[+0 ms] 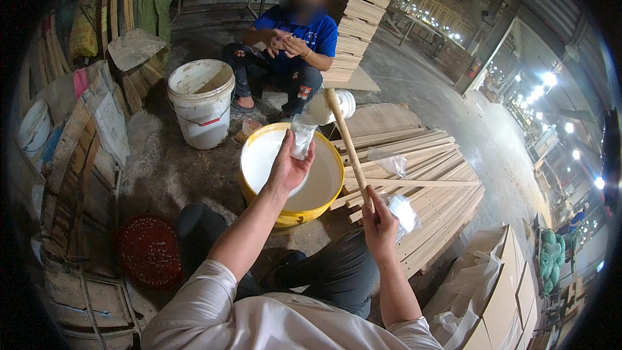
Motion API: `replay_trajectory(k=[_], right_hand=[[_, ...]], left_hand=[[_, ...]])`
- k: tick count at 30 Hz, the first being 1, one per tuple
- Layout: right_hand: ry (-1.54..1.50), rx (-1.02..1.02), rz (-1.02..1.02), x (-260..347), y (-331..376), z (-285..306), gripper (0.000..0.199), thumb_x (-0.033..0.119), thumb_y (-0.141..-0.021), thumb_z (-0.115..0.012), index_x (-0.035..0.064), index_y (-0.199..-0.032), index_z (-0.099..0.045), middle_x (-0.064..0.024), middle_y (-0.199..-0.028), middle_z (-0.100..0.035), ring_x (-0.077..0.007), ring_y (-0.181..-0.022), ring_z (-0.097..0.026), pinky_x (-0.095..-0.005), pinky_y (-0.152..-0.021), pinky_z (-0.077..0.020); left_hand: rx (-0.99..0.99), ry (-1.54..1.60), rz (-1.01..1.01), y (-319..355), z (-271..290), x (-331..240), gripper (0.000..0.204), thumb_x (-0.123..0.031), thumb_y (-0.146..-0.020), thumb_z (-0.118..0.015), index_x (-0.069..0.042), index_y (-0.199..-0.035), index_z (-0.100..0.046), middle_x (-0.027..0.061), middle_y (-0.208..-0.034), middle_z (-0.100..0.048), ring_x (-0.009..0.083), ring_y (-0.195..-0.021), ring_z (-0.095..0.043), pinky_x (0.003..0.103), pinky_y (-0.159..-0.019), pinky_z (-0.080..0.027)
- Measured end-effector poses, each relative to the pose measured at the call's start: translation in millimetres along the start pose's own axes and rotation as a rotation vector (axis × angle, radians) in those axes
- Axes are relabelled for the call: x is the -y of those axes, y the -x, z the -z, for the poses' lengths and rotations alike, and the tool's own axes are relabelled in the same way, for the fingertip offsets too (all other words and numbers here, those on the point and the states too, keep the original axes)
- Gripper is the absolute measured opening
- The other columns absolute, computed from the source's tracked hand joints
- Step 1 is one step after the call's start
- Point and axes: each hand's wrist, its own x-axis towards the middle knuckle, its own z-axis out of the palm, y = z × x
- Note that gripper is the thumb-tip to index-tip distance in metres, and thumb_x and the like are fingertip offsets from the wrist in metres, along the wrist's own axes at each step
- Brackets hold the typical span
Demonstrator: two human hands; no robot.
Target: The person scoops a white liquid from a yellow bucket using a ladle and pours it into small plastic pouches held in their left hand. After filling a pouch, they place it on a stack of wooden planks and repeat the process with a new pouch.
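Clear, thin plastic is what the left hand (288, 168) holds: a small crumpled bag (302, 135) pinched between thumb and fingertips, held up directly over the yellow bucket (254, 192) of white liquid, which looks like glue. The bag looks almost weightless and limp, likely to fold or slip where it is wet, so a pinch near its upper edge seems the surest hold; it would probably tear if pulled hard. The right hand (380, 223), to the right of the yellow bucket and nearer the person, has its fingers wrapped closed around the lower end of a long wooden stick (345, 139), with a scrap of clear plastic (404, 210) caught against the palm. The stick slants up and away over the bucket's right rim; it looks stiff, light and dry enough to hold firmly low down, though its far end may be coated and slick, which I cannot tell. Just right of the yellow bucket lies a stack of pale wooden slats (421, 175). Beyond the bucket stands a white bucket (202, 100), and past it another person (291, 45) in a blue shirt squats with hands together.
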Motion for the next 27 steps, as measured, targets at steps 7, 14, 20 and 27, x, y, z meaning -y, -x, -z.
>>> replay_trajectory(k=[7, 14, 20, 27], right_hand=[[-0.541, 0.088, -0.213, 7, -6, 5, 0.039, 0.01, -0.091, -0.05, 0.0035, -0.129, -0.044, 0.0028, -0.068, -0.049, -0.0056, -0.061, -0.046, -0.0185, -0.054, -0.0372], [-0.651, 0.115, -0.252, 14, -11, 9, 0.038, 0.012, -0.092, -0.049, 0.0031, -0.128, -0.043, 0.002, -0.067, -0.049, -0.0032, -0.055, -0.042, -0.0168, -0.046, -0.0323], [-0.8, 0.126, -0.394, 3, -10, 9, 0.036, 0.016, -0.092, -0.048, 0.0049, -0.126, -0.045, -0.0001, -0.066, -0.051, -0.0046, -0.046, -0.04, -0.0183, -0.039, -0.0286], [-0.826, 0.214, -0.633, -19, -3, 2, 0.029, 0.017, -0.092, -0.047, 0.0055, -0.119, -0.048, -0.001, -0.064, -0.051, -0.0057, -0.043, -0.04, -0.0194, -0.037, -0.0272]], left_hand=[[-0.073, -0.057, -0.037, -2, 2, 8, 0.038, -0.036, -0.079, -0.067, -0.012, -0.106, -0.054, 0.0041, -0.096, -0.059, 0.0183, -0.085, -0.059, 0.027, -0.069, -0.052], [-0.037, -0.069, 0.042, -10, 11, 13, 0.039, -0.039, -0.079, -0.066, -0.012, -0.106, -0.054, 0.0039, -0.095, -0.059, 0.0174, -0.084, -0.059, 0.027, -0.067, -0.052], [-0.062, -0.089, 0.034, -13, 12, 14, 0.038, -0.039, -0.081, -0.064, -0.013, -0.105, -0.055, 0.0043, -0.095, -0.059, 0.0181, -0.084, -0.059, 0.027, -0.067, -0.052], [-0.008, -0.13, 0.014, 1, 15, -12, 0.041, -0.042, -0.084, -0.059, -0.01, -0.109, -0.054, 0.0052, -0.097, -0.059, 0.0185, -0.088, -0.058, 0.027, -0.07, -0.052]])
